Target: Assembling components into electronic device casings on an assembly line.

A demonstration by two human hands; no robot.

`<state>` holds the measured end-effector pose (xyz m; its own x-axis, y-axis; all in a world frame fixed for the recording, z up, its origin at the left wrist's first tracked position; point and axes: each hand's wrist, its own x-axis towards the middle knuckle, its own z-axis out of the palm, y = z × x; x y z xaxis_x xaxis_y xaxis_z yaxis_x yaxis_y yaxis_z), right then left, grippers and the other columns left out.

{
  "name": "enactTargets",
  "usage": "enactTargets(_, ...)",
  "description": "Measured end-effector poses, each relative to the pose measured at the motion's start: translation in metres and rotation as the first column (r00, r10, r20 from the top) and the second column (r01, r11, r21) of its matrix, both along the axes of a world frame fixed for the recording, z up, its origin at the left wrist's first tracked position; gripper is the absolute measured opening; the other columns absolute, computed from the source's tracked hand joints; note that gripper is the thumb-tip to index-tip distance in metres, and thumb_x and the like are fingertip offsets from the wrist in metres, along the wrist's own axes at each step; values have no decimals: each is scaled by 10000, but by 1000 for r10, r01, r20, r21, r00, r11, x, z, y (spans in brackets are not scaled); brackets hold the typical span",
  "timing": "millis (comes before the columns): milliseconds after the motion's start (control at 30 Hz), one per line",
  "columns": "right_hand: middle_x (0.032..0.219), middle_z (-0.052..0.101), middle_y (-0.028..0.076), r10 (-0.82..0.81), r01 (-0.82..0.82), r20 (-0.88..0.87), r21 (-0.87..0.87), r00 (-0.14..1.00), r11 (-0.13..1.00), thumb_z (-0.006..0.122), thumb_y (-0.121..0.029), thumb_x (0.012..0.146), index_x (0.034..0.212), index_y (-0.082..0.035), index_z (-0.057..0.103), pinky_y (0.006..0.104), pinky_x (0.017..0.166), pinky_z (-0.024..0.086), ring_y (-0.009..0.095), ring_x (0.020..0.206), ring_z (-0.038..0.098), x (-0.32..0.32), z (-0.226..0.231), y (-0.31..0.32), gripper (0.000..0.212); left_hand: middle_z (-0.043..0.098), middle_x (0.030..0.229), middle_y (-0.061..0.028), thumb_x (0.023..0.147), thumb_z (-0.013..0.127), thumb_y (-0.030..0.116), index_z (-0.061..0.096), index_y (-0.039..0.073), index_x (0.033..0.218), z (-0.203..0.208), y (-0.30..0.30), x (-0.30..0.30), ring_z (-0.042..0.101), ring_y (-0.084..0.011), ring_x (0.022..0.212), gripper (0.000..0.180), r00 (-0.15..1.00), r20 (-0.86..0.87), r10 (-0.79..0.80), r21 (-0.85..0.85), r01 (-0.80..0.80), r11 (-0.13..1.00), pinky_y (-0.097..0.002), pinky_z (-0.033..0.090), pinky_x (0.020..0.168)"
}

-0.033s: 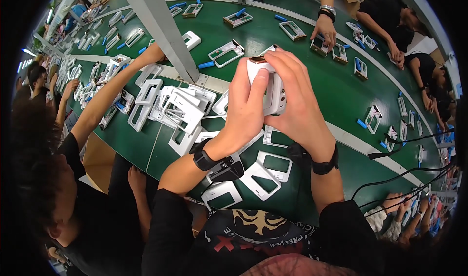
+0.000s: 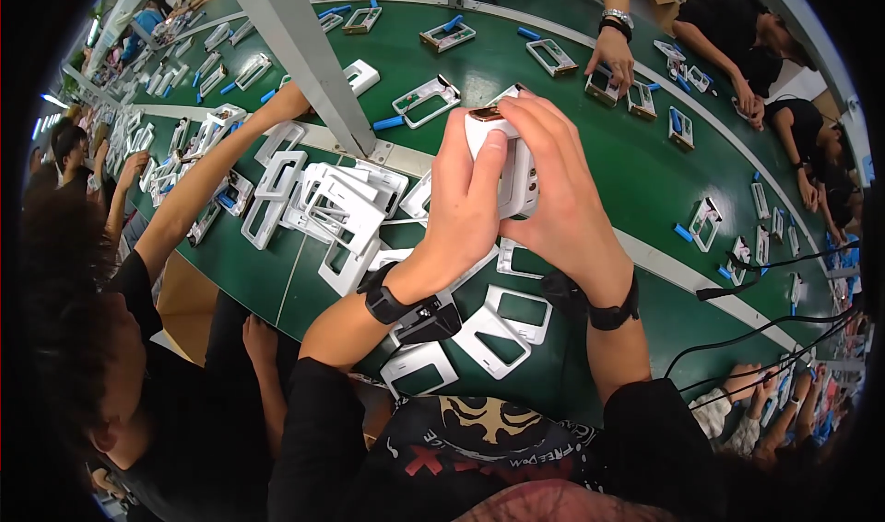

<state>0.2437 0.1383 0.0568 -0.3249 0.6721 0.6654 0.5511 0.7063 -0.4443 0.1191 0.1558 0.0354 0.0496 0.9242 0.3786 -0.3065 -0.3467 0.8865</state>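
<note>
Both my hands hold one white plastic casing (image 2: pixel 516 196) upright over the far edge of the bench. A shiny copper-coloured piece shows at its top end, and small round holes show along its right side. My left hand (image 2: pixel 464 190) grips the left side, with the thumb laid along the near face. Wrapped over the top and right side is my right hand (image 2: pixel 570 176), whose fingers hide much of the casing. Below my wrists, loose white frames (image 2: pixel 495 342) with rectangular openings lie on the green bench (image 2: pixel 304 287).
A heap of white frames (image 2: pixel 346 211) lies left of my hands. A grey metal post (image 2: pixel 309 61) rises behind it. Beyond, a green belt (image 2: pixel 636 195) carries casings with blue cylinders. Black cables (image 2: pixel 737 292) hang at the right. A co-worker's arm (image 2: pixel 207 176) reaches across at the left.
The casings on the green belt have slid very slightly left. My hands and the held casing look the same.
</note>
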Motion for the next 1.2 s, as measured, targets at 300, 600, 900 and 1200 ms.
enactTargets(300,1392,456,151,53,-50,-41,60,998,997,875,54,445,1398,-61,371,419,1093,365,349,1347,404,3,-3,4,1084,640,962,-83,949,591,166,518,-21,1138,5,7,-9,583,-102,839,275,990,-126,-70,-57,63,996,-254,474,738)
enactTargets(600,1018,586,175,-28,-65,-630,-125,776,990,541,-189,954,1000,27,629,318,773,475,224,937,593,18,-17,6,238,626,989,-77,962,583,175,495,-21,1142,16,-19,3,574,-105,871,280,974,4,-228,26,228,973,-257,469,767)
enactTargets(900,677,522,50,-336,291,-514,-168,790,942,289,-253,1026,645,8,532,288,550,322,112,586,421,16,-16,-5,522,604,1015,-83,963,585,194,470,-10,1166,7,-25,7,561,-112,893,310,947,-130,-294,-1,297,955,-258,462,774)
enactTargets(1200,804,604,97,-565,282,-739,-491,367,824,411,-388,1012,806,24,603,304,662,449,159,704,556,25,-31,19,499,667,1051,-163,864,697,112,422,-24,1318,11,-16,13,671,-219,913,548,927,-158,-341,18,348,937,-354,522,731)
